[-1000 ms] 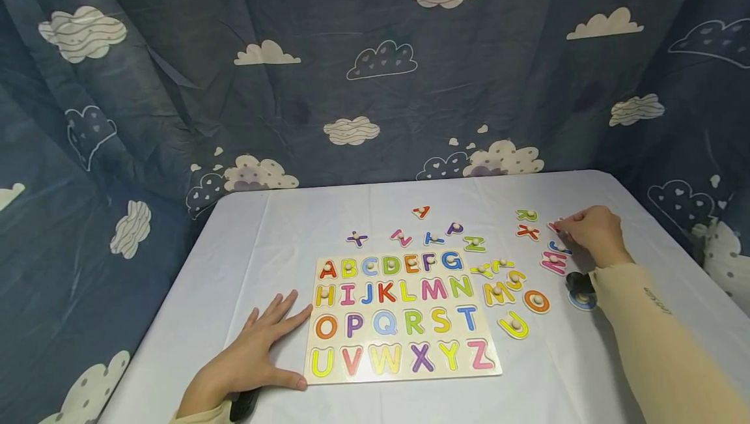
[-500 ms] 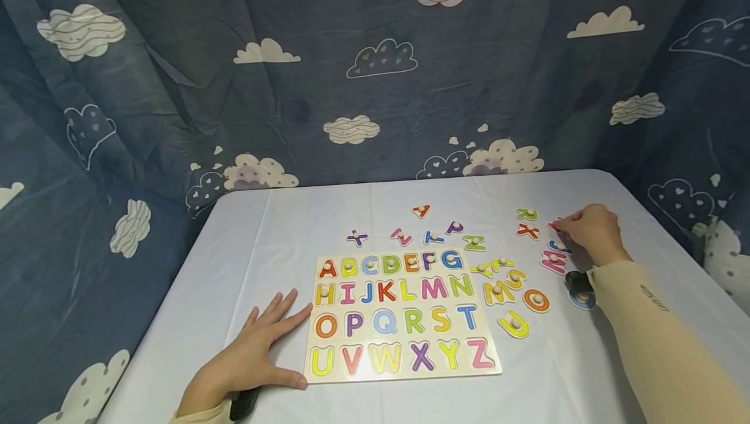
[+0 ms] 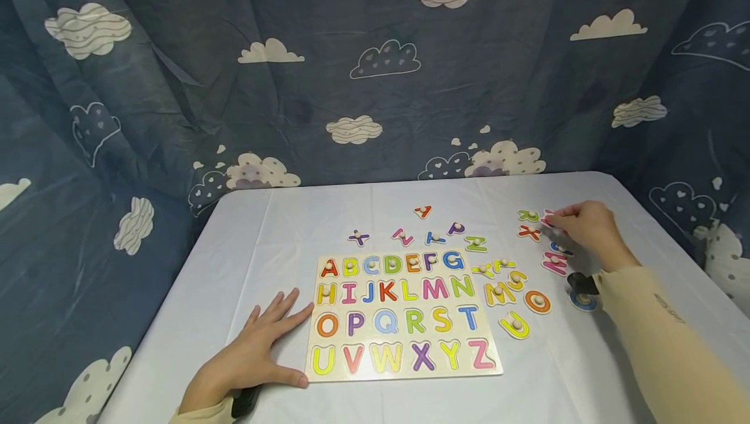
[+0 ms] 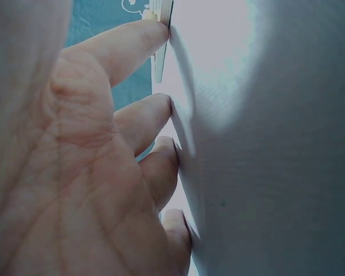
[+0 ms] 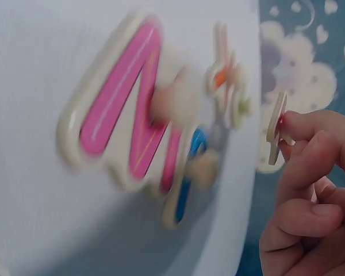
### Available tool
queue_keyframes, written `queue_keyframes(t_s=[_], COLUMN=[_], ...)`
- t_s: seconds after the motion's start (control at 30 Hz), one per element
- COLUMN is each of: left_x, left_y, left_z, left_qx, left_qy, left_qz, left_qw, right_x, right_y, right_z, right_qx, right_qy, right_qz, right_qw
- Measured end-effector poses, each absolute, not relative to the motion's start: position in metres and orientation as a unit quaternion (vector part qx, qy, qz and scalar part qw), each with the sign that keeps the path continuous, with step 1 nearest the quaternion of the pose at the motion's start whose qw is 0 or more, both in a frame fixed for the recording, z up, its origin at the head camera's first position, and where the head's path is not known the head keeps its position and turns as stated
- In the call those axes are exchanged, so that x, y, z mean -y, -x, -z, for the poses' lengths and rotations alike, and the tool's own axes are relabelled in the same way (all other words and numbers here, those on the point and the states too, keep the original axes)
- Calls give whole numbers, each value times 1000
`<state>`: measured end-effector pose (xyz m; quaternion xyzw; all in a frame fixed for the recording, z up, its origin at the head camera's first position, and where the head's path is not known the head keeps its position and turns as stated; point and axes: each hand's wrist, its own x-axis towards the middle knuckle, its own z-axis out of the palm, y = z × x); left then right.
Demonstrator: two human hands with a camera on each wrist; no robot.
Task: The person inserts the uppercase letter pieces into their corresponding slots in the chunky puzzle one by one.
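Observation:
My right hand [image 3: 588, 228] pinches a small pink puzzle letter [image 3: 547, 218] between thumb and fingertips at the table's far right. In the right wrist view this letter [image 5: 275, 123] appears edge-on, raised off the table; which letter it is stays unclear. Below that hand lie a pink M piece [image 3: 555, 263] and a partly covered blue piece [image 3: 561, 249]. My left hand [image 3: 249, 355] rests on the cloth with fingers spread, index and thumb tips at the left edge of the wooden alphabet board [image 3: 404, 340]. Knobbed letters sit in the board's top row and its H slot.
Around the board's right and far sides lie loose knobbed letters, among them an orange O [image 3: 537, 301], a yellow U [image 3: 515, 325], a red X [image 3: 530, 233] and a green R [image 3: 528, 215]. A blue round piece [image 3: 583, 301] lies partly under the right wrist. Cloud-printed cloth [image 3: 375, 14] hangs behind.
My right hand has lifted the pink letter off the table and shifted slightly left with it. The left hand and the board stay in place.

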<state>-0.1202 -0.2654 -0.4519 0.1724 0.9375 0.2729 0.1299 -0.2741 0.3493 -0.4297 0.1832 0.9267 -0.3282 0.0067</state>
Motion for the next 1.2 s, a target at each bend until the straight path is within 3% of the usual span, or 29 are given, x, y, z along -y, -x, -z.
queue_keyframes(t_s=[0.33, 1.2], left_x=[267, 266], left_y=[122, 121], left_z=[455, 452], left_qx=[-938, -936], left_qy=[-175, -176], left_qz=[-270, -276], left_qw=[130, 128], right_x=[-300, -146], right_y=[266, 239], right_z=[418, 418], right_qx=[-939, -916], right_qy=[-86, 92], right_qz=[332, 388], right_qw=[-11, 46])
